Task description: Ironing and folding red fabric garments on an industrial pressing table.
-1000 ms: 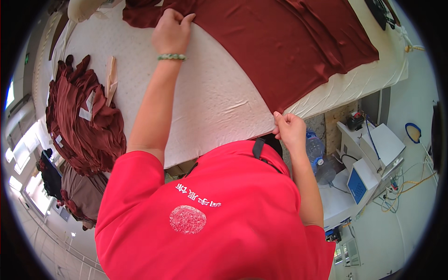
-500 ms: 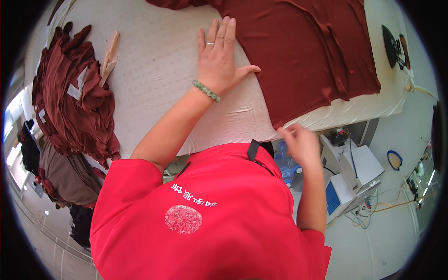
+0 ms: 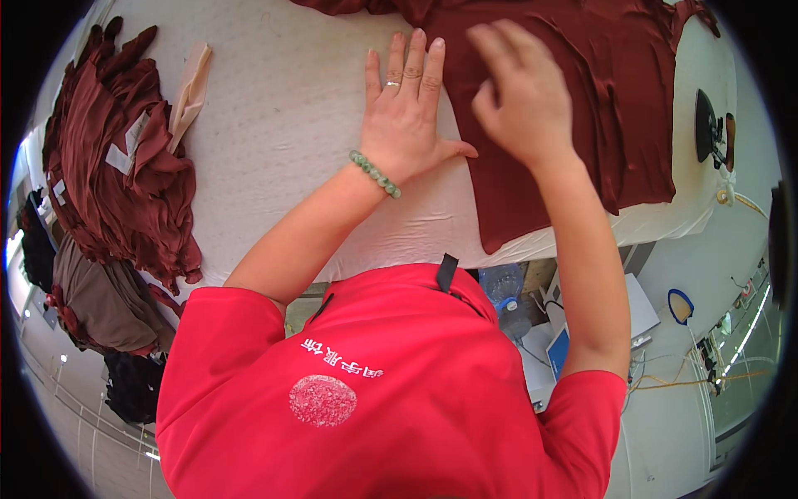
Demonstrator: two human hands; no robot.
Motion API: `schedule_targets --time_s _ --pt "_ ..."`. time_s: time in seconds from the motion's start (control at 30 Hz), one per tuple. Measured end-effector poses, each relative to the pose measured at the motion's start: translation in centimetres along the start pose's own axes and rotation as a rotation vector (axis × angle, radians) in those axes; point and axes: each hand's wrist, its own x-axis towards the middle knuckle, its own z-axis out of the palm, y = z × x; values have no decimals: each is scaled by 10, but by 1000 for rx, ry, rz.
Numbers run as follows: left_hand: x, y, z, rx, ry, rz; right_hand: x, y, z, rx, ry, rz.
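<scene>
A dark maroon garment (image 3: 619,108) lies spread over the pale padded table, a few soft folds running down its right half. My left hand (image 3: 405,121) rests flat on the table cover beside the garment's left edge, fingers spread and thumb touching that edge. It wears a ring and a green bead bracelet. Over the upper left part of the cloth is my right hand (image 3: 528,104), slightly blurred, with thumb and fingers apart and nothing visible in it. Whether it touches the cloth I cannot tell.
A heap of maroon garments (image 3: 116,166) with white labels sits on the table's (image 3: 266,125) left, beside a beige strip (image 3: 191,91). An iron (image 3: 706,125) stands at the far right. Below the front edge are a plastic bottle (image 3: 507,303) and a white machine (image 3: 636,308).
My right hand has moved from the garment's near left corner up and away over the cloth. My left hand stays flat at the edge. The view has shifted slightly.
</scene>
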Motion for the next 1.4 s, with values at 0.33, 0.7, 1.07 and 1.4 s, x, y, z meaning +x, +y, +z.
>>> schedule_targets --time_s 0.33,0.7,1.07,1.4 --pt "0 2 1 55 -49 -25 -9 -5 -3 57 -119 -295" --pt "3 8 0 67 -44 -17 8 -11 23 76 50 -124" --pt "13 1 -5 115 -49 96 -17 -20 42 229 173 -110" --pt "11 2 0 110 -90 65 -48 19 24 68 239 96"
